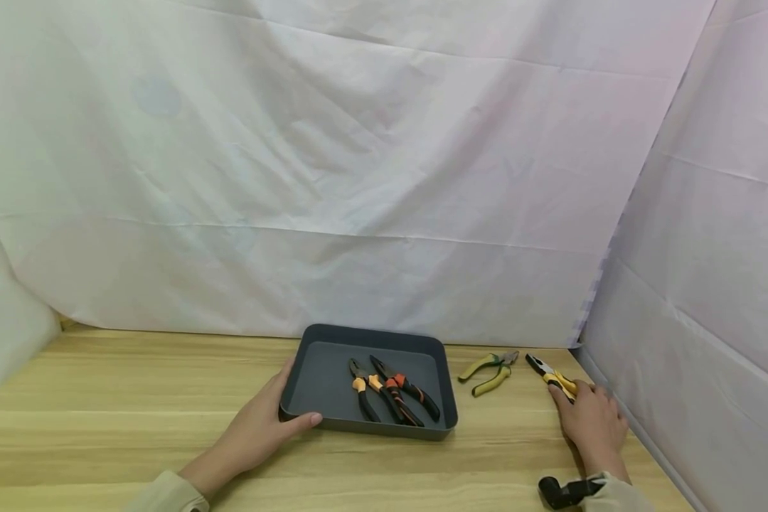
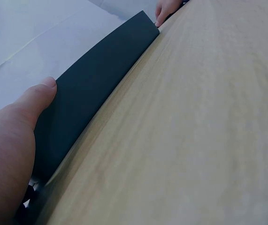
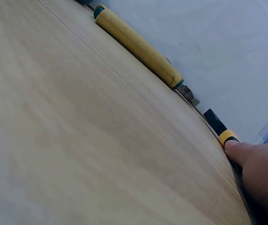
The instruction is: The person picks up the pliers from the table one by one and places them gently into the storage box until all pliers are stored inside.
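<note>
A dark grey rectangular tray (image 1: 323, 377) sits on the table. My left hand (image 1: 262, 427) holds its front left corner, with the thumb over the front rim; in the left wrist view the thumb (image 2: 42, 96) lies against the tray's outer wall (image 2: 96, 75). Inside the tray are orange-and-black pliers (image 1: 366, 387) and red-and-black pliers (image 1: 409, 387). At the far right my right hand (image 1: 592, 419) grips yellow-and-black pliers (image 1: 544, 370) by the handles, their jaws pointing away. Between tray and right hand lie yellow-green cutting pliers (image 1: 489, 373), untouched, handles spread.
The wooden table (image 1: 134, 398) runs up to a white cloth (image 1: 333, 178) hanging behind it. Another white cloth (image 1: 710, 284) closes off the right side, close to my right hand. A black device (image 1: 566, 491) is strapped at my right wrist.
</note>
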`<move>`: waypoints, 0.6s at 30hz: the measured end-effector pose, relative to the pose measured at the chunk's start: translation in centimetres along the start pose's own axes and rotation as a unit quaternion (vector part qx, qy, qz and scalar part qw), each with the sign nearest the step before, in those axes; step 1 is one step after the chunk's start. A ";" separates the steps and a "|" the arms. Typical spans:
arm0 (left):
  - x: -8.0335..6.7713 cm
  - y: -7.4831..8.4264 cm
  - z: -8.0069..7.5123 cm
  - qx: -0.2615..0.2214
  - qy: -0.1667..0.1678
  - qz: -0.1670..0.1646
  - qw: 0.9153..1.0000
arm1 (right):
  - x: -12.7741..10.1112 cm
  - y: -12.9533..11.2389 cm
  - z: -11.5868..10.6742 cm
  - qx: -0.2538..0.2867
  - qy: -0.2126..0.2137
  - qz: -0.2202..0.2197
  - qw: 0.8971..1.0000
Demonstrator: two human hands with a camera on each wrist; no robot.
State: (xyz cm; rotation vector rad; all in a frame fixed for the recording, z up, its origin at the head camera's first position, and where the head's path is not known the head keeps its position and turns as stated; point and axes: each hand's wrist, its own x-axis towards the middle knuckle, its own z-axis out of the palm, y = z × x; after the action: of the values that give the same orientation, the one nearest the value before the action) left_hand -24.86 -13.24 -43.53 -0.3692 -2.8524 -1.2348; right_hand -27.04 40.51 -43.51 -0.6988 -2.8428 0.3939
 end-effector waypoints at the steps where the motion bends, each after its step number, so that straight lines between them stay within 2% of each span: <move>1: 0.0 0.0 0.0 0.000 0.000 0.000 1.000 | 0.0 0.0 0.0 0.000 0.000 0.000 1.000; 18: -0.1 0.1 0.0 0.001 -0.002 0.000 1.000 | 0.1 0.1 0.1 -0.002 0.005 -0.006 1.000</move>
State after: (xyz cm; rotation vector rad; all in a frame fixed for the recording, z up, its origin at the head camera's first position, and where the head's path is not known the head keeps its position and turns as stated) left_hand -24.76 -13.21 -43.45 -0.3705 -2.8560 -1.2337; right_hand -27.07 40.62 -43.67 -0.6810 -2.8375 0.3811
